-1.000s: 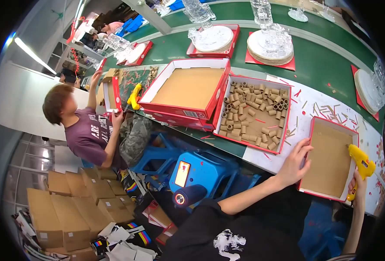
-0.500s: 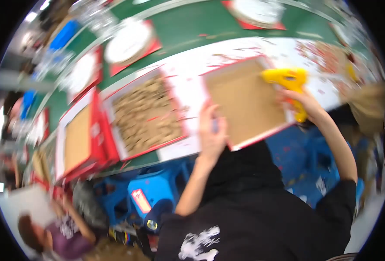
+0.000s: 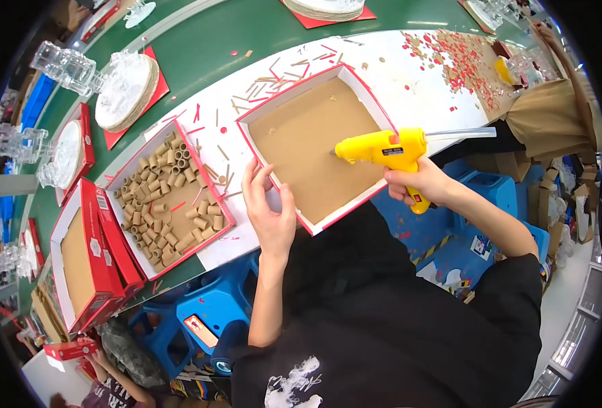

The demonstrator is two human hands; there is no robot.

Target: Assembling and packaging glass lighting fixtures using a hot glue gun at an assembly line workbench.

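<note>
My right hand [image 3: 420, 182] is wrapped round the handle of a yellow hot glue gun [image 3: 386, 149], with a clear glue stick [image 3: 461, 133] protruding from its rear. The nozzle points left, over the bare brown floor of a shallow red-edged cardboard box [image 3: 314, 136]. At the box's lower left side my left hand [image 3: 272, 211] grips the wall, fingers and thumb spread along it. Further left, another red-edged box [image 3: 227, 223] holds many short brown cardboard tubes [image 3: 172, 166] and a few red strips.
Red boxes [image 3: 100, 262] are stacked at the far left. Loose strips [image 3: 260, 88] and red scraps [image 3: 450, 58] litter the white table cover. White round pieces on red sheets [image 3: 128, 92] stand on the green table [image 3: 209, 51]. Blue stools [image 3: 213, 306] sit below. Other people work nearby.
My right hand has brought the glue gun left and inward, from the box's right edge to over its floor. My left hand stays at the left wall. The view has shifted and sharpened.
</note>
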